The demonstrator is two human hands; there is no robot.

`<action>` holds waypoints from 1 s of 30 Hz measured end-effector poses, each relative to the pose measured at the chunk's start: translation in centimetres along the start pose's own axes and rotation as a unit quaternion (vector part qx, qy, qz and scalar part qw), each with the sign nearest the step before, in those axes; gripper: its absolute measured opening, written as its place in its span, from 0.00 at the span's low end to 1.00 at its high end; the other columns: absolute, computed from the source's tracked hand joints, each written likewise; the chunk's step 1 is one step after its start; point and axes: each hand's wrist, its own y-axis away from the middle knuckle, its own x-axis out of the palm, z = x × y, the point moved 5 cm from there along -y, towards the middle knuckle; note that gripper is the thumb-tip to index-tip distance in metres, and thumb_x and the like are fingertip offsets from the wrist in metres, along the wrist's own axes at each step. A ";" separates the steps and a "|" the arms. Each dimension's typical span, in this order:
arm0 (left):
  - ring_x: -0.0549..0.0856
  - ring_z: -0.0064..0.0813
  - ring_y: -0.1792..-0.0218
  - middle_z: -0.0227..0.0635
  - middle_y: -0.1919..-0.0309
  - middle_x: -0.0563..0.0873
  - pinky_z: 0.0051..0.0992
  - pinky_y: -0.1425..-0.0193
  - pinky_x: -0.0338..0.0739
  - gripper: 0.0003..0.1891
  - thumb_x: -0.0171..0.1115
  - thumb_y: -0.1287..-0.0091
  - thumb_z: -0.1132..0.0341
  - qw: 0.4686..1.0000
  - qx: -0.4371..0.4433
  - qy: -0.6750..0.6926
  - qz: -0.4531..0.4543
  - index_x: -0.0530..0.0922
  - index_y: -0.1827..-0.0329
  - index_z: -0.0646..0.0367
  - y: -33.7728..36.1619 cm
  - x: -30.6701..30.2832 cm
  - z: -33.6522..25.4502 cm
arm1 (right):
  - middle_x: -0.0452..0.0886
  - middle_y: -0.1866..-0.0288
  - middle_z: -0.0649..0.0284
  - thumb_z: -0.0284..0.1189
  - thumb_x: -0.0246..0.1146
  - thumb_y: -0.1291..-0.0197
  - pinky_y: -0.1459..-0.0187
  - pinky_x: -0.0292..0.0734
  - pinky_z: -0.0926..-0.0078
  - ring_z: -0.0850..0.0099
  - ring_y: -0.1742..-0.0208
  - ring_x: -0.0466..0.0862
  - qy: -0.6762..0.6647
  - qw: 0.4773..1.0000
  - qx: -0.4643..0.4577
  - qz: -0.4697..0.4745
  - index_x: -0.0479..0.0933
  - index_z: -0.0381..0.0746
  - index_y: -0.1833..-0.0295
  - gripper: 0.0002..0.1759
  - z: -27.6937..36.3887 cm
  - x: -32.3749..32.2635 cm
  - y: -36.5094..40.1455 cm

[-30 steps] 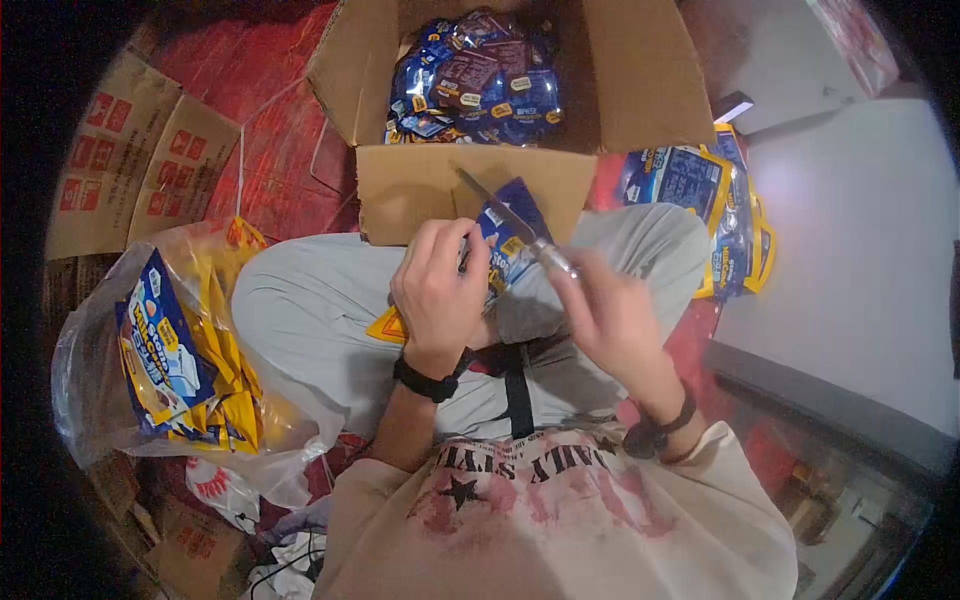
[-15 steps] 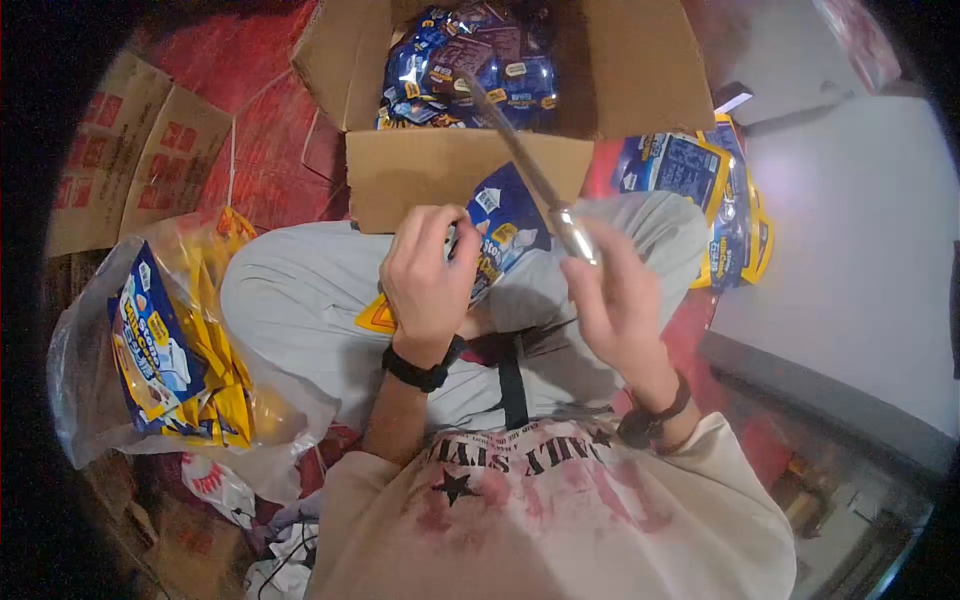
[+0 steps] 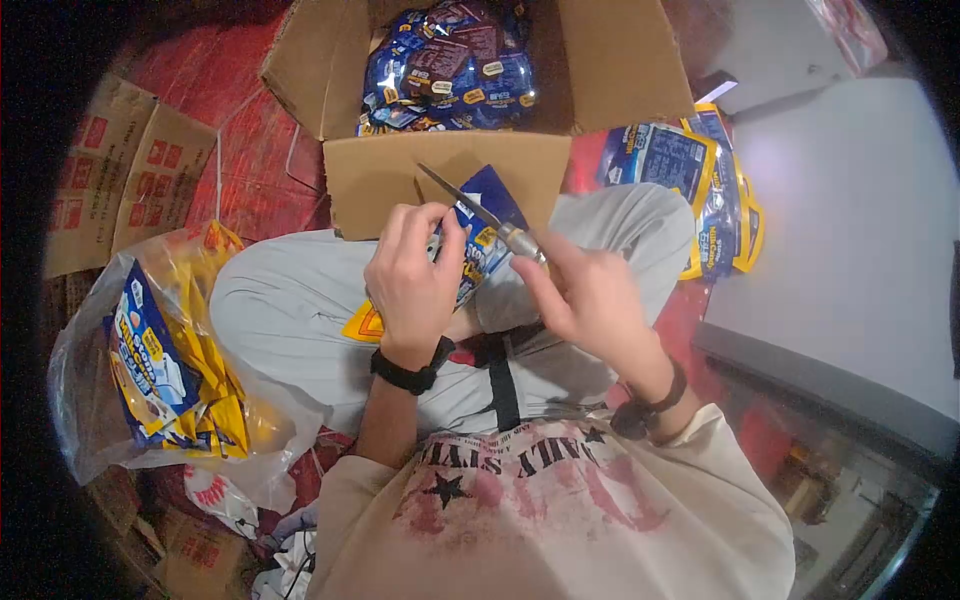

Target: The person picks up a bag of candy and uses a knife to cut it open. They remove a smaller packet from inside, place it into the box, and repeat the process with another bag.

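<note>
Across my lap lies a blue and yellow milk candy bag (image 3: pixel 492 203), partly covered by my left hand (image 3: pixel 412 275), whose fingers are closed on its edge. My right hand (image 3: pixel 597 305) grips a knife (image 3: pixel 517 240) by its shiny handle. The long, narrow, dark blade points up and to the left, crossing over the upper part of the bag close to my left fingertips. Part of the bag is hidden under the left hand.
Ahead stands an open cardboard box (image 3: pixel 450 175) with many small blue and brown packets (image 3: pixel 450 70). To the left a clear plastic sack (image 3: pixel 85 330) holds several candy bags (image 3: pixel 165 360). More flat bags (image 3: pixel 670 165) lie right of my knee, beside a grey-white panel (image 3: pixel 840 230).
The knife has swung left and down, so its blade now crosses the bag near my left fingers. My right hand moved slightly left and lower. The whole view shifted a little.
</note>
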 end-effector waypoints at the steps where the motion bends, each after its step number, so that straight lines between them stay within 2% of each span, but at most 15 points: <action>1: 0.81 0.32 0.69 0.35 0.69 0.80 0.31 0.63 0.77 0.04 0.70 0.34 0.75 1.000 -0.005 0.001 0.005 0.82 0.60 0.60 0.0 0.0 0.0 | 0.82 0.78 0.49 0.39 0.66 0.29 0.74 0.77 0.53 0.47 0.75 0.85 -0.007 1.000 -0.002 0.002 0.80 0.35 0.51 0.16 0.1 -0.2 0.1; 9: 0.80 0.29 0.70 0.34 0.70 0.79 0.29 0.64 0.75 0.04 0.71 0.34 0.75 1.000 -0.017 0.014 0.009 0.82 0.61 0.62 0.1 0.0 -0.1 | 0.85 0.71 0.48 0.32 0.66 0.29 0.70 0.78 0.54 0.48 0.70 0.87 -0.091 0.995 0.002 -0.045 0.77 0.34 0.41 0.17 1.6 -1.9 0.5; 11: 0.79 0.29 0.70 0.34 0.70 0.79 0.29 0.64 0.75 0.05 0.71 0.35 0.76 1.000 -0.010 0.009 0.004 0.82 0.60 0.62 0.1 -0.1 0.2 | 0.85 0.69 0.48 0.32 0.65 0.28 0.70 0.79 0.54 0.48 0.69 0.87 -0.099 0.990 -0.066 -0.071 0.78 0.35 0.38 0.18 1.1 -1.0 0.6; 12: 0.79 0.29 0.70 0.34 0.70 0.79 0.29 0.64 0.75 0.05 0.71 0.35 0.76 1.000 -0.011 0.009 0.003 0.82 0.60 0.62 0.1 0.0 0.2 | 0.85 0.69 0.50 0.32 0.64 0.27 0.71 0.79 0.54 0.49 0.71 0.87 -0.086 0.989 -0.091 -0.075 0.78 0.41 0.33 0.20 1.0 -0.7 0.7; 13: 0.79 0.29 0.70 0.34 0.70 0.80 0.29 0.64 0.75 0.05 0.71 0.35 0.76 1.000 -0.002 0.021 -0.001 0.82 0.60 0.62 0.1 0.0 0.0 | 0.85 0.69 0.50 0.32 0.64 0.27 0.71 0.79 0.54 0.49 0.71 0.87 -0.086 0.989 -0.092 -0.073 0.78 0.41 0.33 0.20 0.7 -0.6 0.9; 16: 0.79 0.28 0.71 0.35 0.70 0.80 0.28 0.65 0.75 0.05 0.71 0.35 0.77 0.999 0.000 0.035 -0.002 0.83 0.60 0.62 0.2 0.1 0.2 | 0.79 0.77 0.55 0.35 0.64 0.28 0.75 0.77 0.54 0.53 0.78 0.82 0.017 0.997 -0.074 -0.012 0.75 0.52 0.25 0.26 0.3 0.2 1.7; 19: 0.79 0.28 0.71 0.35 0.71 0.79 0.28 0.65 0.75 0.05 0.71 0.35 0.77 0.999 -0.022 0.034 -0.004 0.82 0.60 0.62 0.0 0.0 0.8 | 0.79 0.78 0.56 0.36 0.64 0.28 0.77 0.76 0.55 0.54 0.80 0.81 0.058 0.994 -0.088 -0.001 0.75 0.52 0.25 0.27 0.6 -0.1 2.3; 21: 0.84 0.34 0.71 0.36 0.69 0.82 0.33 0.66 0.78 0.04 0.70 0.34 0.74 0.998 -0.051 0.022 0.011 0.82 0.61 0.59 -0.3 -0.2 1.4 | 0.79 0.78 0.56 0.36 0.63 0.28 0.78 0.76 0.56 0.55 0.81 0.81 0.068 0.994 -0.084 0.006 0.74 0.52 0.24 0.27 0.7 -0.2 2.7; 28: 0.84 0.34 0.69 0.35 0.68 0.82 0.33 0.65 0.78 0.06 0.70 0.35 0.74 0.999 0.017 0.032 0.016 0.81 0.59 0.59 0.1 -0.2 0.8 | 0.79 0.79 0.59 0.37 0.64 0.29 0.79 0.75 0.57 0.58 0.82 0.80 0.108 0.991 -0.082 0.012 0.75 0.53 0.25 0.27 1.4 -1.1 3.1; 30: 0.81 0.32 0.70 0.34 0.69 0.80 0.31 0.65 0.76 0.06 0.70 0.35 0.76 0.999 0.007 0.036 0.020 0.81 0.60 0.60 0.1 -0.2 0.5 | 0.79 0.79 0.59 0.37 0.64 0.29 0.79 0.75 0.57 0.58 0.82 0.81 0.115 0.990 -0.085 0.015 0.75 0.53 0.24 0.28 1.6 -1.7 3.3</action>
